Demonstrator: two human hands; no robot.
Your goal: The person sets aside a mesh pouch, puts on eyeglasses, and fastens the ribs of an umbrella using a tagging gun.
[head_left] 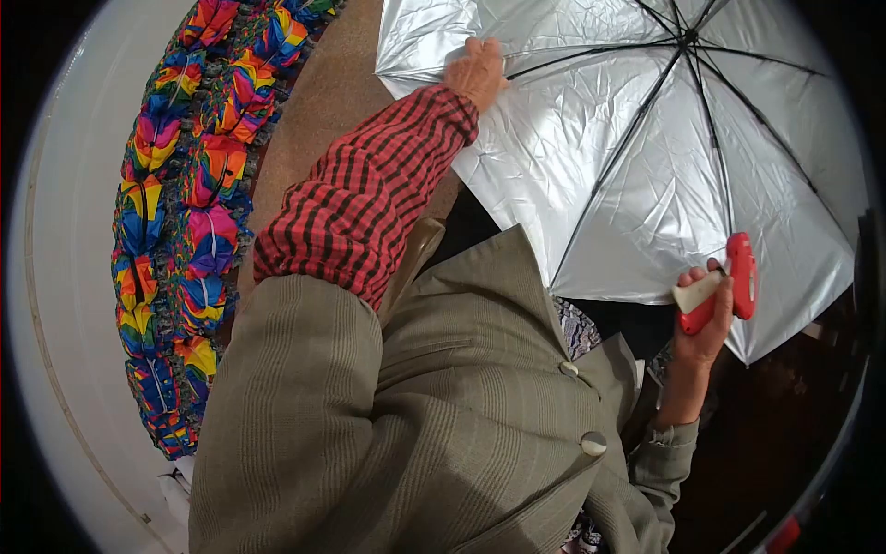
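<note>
An open umbrella with a silver inner side spreads over the upper right, its dark ribs meeting at a hub. My left hand, at the end of a red and black checked sleeve, grips the umbrella near a rib at its left side; the fingertips are partly hidden. Low on the right, my right hand is closed round a red handheld tool with a beige part. The tool overlaps the silver fabric near the lower end of a rib.
Rows of folded multicoloured bundles lie along the left, beside a brown surface. A pale surface curves down the far left. My grey-brown jacket fills the lower middle. Dark floor shows at the lower right.
</note>
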